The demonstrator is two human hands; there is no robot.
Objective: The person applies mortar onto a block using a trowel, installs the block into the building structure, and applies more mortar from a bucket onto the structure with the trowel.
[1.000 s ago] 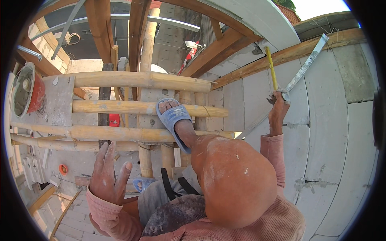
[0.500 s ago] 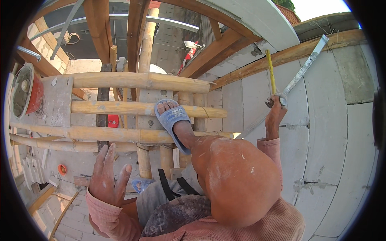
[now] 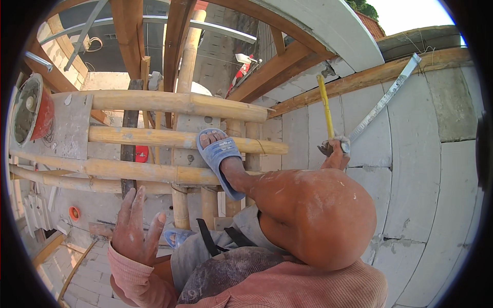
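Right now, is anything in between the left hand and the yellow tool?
Yes: seen from above, the bent leg with its blue sandal comes between the left hand and the yellow tool, which the right hand holds.

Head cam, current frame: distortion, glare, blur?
Head view: fisheye bows the block wall joints near the rim, corners black; head view, upper right: sky washed out near white; head view: left hand and yellow handle show no obvious motion blur.

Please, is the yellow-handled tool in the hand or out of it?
In: the right hand grips the yellow-handled tool near one end; the rest sticks out.
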